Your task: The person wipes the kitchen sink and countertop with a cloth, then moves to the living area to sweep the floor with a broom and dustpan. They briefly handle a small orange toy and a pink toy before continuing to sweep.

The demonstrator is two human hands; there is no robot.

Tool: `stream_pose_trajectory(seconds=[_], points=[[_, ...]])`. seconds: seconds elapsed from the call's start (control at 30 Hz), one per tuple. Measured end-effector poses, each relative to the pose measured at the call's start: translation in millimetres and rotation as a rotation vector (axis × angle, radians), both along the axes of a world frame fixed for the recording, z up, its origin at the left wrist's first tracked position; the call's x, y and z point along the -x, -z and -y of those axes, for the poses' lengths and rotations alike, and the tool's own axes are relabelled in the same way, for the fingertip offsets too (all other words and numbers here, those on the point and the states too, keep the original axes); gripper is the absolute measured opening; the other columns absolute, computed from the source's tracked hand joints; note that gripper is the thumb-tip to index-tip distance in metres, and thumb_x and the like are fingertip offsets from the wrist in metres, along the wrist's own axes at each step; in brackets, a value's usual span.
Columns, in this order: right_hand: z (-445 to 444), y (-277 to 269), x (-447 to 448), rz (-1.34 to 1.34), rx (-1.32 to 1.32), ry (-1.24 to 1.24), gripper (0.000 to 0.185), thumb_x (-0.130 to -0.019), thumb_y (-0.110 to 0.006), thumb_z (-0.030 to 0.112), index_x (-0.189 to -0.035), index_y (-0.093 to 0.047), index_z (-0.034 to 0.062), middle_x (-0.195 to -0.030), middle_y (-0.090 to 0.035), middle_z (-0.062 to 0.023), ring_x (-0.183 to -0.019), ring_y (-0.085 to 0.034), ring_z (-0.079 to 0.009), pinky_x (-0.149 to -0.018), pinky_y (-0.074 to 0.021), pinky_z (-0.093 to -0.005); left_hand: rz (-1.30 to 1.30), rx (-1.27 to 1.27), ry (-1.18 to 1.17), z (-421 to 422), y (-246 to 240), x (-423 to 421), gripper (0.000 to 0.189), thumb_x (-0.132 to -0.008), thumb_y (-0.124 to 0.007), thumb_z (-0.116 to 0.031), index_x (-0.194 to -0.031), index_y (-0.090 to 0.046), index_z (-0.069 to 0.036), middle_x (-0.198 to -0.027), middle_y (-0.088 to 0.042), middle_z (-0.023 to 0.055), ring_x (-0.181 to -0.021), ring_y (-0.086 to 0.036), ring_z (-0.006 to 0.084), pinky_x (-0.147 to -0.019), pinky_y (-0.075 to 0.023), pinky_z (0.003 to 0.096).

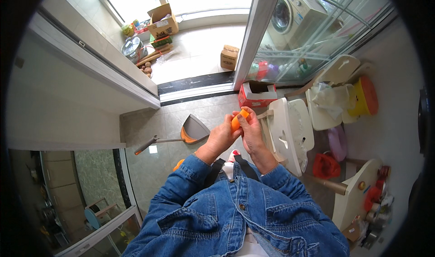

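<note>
Both my hands close around a short orange cylinder point(235, 123), held in front of my body above the tiled floor. My left hand point(220, 136) wraps its lower left side. On the upper right, my right hand point(252, 131) pinches it, the thumb lying along its surface. What the cylinder is made of cannot be made out, and fingers cover part of it. Left of my hands, on the floor, lies a grey dustpan point(196, 127) with an orange edge. Its grey handle point(146, 146) points to the left and has an orange tip.
A white chair point(283, 138) stands close on my right, near an open red box point(256, 95). Further right are another chair point(326, 116) bearing a plastic bag and a yellow bucket point(362, 99). Ahead, a dark threshold point(197, 83) leads to a balcony with cardboard boxes point(229, 57).
</note>
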State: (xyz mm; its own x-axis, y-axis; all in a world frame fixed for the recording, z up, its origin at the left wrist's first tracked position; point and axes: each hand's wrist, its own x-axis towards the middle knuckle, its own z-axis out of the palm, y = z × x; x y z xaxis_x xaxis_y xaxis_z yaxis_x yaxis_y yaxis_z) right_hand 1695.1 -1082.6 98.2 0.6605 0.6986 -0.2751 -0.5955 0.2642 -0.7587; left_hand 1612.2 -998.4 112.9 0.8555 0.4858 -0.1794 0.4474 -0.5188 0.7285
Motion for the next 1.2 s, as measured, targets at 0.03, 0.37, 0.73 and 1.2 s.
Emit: stream_pose_trajectory(seconds=[0.03, 0.37, 0.73, 1.2], points=[[0, 1, -1, -0.034, -0.002, 0.006, 0.029, -0.088, -0.057, 0.013, -0.114, -0.045, 0.0099, -0.109, -0.057, -0.0107, -0.099, -0.056, -0.0182, -0.085, -0.0479, -0.0281, 0.021, 0.026, -0.022, -1, 1, 1, 0.046, -0.083, -0.059, -0.040, -0.108, -0.039, -0.006, -0.086, -0.061, 0.0249, -0.078, -0.061, 0.0409, -0.065, -0.0495, 0.0437], [5, -11, -20, -0.120, 0.000, 0.056, 0.034, -0.087, -0.059, 0.018, -0.118, -0.046, 0.0127, -0.113, -0.057, -0.0090, -0.101, -0.056, -0.0202, -0.087, -0.0465, -0.0345, 0.086, 0.073, 0.091, -23, -2, 25, 0.049, -0.082, -0.062, -0.041, -0.115, -0.047, -0.008, -0.087, -0.063, 0.0204, -0.078, -0.062, 0.0370, -0.069, -0.0498, 0.0404], [5, -5, 5, -0.111, -0.023, -0.103, 0.030, -0.088, -0.057, 0.015, -0.115, -0.049, 0.0070, -0.113, -0.055, -0.0108, -0.102, -0.054, -0.0196, -0.090, -0.0458, -0.0315, 0.073, 0.073, 0.010, -12, -3, 24, 0.043, -0.085, -0.054, -0.044, -0.102, -0.049, -0.005, -0.083, -0.062, 0.0210, -0.075, -0.061, 0.0378, -0.065, -0.0482, 0.0425], [8, -4, -1, -0.138, -0.005, -0.012, 0.028, -0.088, -0.057, 0.014, -0.115, -0.049, 0.0094, -0.113, -0.056, -0.0098, -0.102, -0.054, -0.0175, -0.088, -0.0466, -0.0303, 0.019, 0.220, 0.037, -29, -4, 37, 0.051, -0.080, -0.066, -0.034, -0.114, -0.042, -0.005, -0.092, -0.061, 0.0233, -0.084, -0.062, 0.0356, -0.072, -0.0498, 0.0371]])
